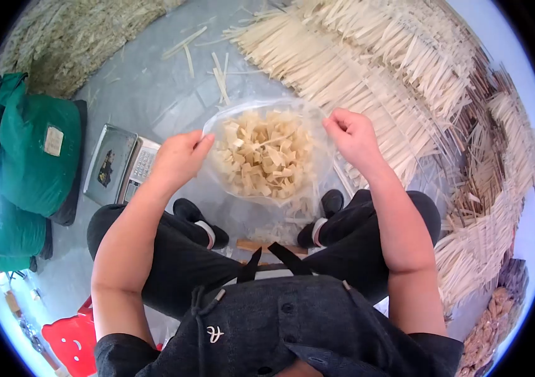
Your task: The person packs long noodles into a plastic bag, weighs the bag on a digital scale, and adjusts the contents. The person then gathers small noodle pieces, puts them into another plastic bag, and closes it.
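Note:
A clear plastic bag [217,173] stands on the floor between my feet, its mouth spread wide. Inside it lie many short, pale, flat cut pieces [270,154] that look like dried strips. My left hand [182,154] pinches the bag's rim on the left side. On the opposite side my right hand [350,132] is closed on the rim, fingers curled in. Both arms reach forward over my knees, and the rim is stretched between the two hands.
A digital scale [138,166] with a metal tray stands to the left. Green sacks [41,151] are stacked beyond it. Long pale strips [368,81] lie heaped at the back right. A shredded-looking pile [79,38] fills the back left. A red bear-shaped seat [69,342] is lower left.

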### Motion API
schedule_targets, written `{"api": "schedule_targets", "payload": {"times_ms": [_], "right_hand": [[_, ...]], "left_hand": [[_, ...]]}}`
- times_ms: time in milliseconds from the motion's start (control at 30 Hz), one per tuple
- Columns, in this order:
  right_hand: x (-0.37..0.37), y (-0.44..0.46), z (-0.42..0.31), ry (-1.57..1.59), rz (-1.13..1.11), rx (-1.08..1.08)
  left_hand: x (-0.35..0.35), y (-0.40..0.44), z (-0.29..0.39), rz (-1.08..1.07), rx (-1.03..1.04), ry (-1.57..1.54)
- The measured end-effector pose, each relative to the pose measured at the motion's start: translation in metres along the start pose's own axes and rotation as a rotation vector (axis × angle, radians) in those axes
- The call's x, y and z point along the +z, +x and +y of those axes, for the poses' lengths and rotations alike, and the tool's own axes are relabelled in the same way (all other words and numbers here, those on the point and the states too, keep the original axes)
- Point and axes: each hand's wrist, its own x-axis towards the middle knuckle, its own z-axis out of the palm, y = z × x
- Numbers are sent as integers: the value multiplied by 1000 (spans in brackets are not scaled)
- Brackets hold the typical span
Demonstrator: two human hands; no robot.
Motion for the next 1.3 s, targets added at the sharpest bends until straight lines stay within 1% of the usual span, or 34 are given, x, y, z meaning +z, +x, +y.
{"api": "schedule_targets", "payload": {"times_ms": [67, 100, 167, 200, 267, 300, 367, 400, 467, 500, 567, 600, 667, 700, 767, 800, 867, 900, 967, 1000, 1067, 1100, 1167, 1200, 1267, 1300], "right_hand": [[-8, -7, -30, 56, 9, -102], [-16, -12, -47, 60, 13, -105], [-30, -27, -76, 291, 116, -186], [-31, -29, -79, 291, 109, -170], [-35, -18, -84, 461, 118, -62], [-18, -5, -63, 443, 119, -50], [15, 16, -5, 206, 19, 87], [17, 18, -4, 207, 24, 72], [16, 19, -7, -5, -1, -114], [11, 17, -19, -6, 7, -130], [-8, -1, -56, 128, 68, -238], [-21, -5, -70, 130, 70, -221], [-44, -7, -87, 379, 106, -130], [-45, -3, -82, 377, 105, -131], [-42, 11, -62, 226, -11, -41], [-33, 19, -45, 223, -12, -42], [-14, 30, -17, -457, -190, -34], [-13, 33, -24, -465, -187, -43], [-8, 41, -41, -451, 83, -101], [-6, 45, -54, -454, 72, -108], [-1, 58, -81, -234, 53, -234], [12, 65, -80, -236, 55, -232], [45, 84, -67, -390, -140, -371], [56, 93, -62, -391, -139, -376], [72, 108, -57, -842, -524, -274], [69, 114, -65, -842, -525, -278]], "left_hand": [[-7, -6, 9, 69, 46, -172], [-12, -15, 14, 71, 49, -168], [-26, -39, 28, 168, 90, -528], [-36, -45, 38, 188, 105, -619], [-50, -36, 36, 133, 121, -557], [-46, -21, 25, 137, 125, -562], [-20, 14, -8, -5, -104, -290], [-14, 18, -14, 9, -94, -289], [-8, 25, -16, 33, 172, 99], [-14, 16, -3, 50, 180, 101], [-33, -25, 34, -70, 62, -355], [-45, -36, 41, -86, 58, -351], [-67, -50, 43, -21, 97, -532], [-70, -47, 40, -19, 98, -535], [-77, -34, 37, -99, 52, -483], [-72, -23, 29, -98, 53, -486], [-47, 4, 0, -202, -140, -90], [-38, 12, -8, -193, -136, -97], [-20, 21, -14, -58, 17, 458], [-14, 19, -12, -56, 8, 450], [-3, 20, -5, 293, 222, 423], [0, 23, -3, 292, 224, 421], [0, 32, -1, 157, 145, 343], [1, 36, -3, 163, 145, 342], [2, 40, -9, 242, 243, 256], [-1, 40, -8, 245, 240, 255]]}}
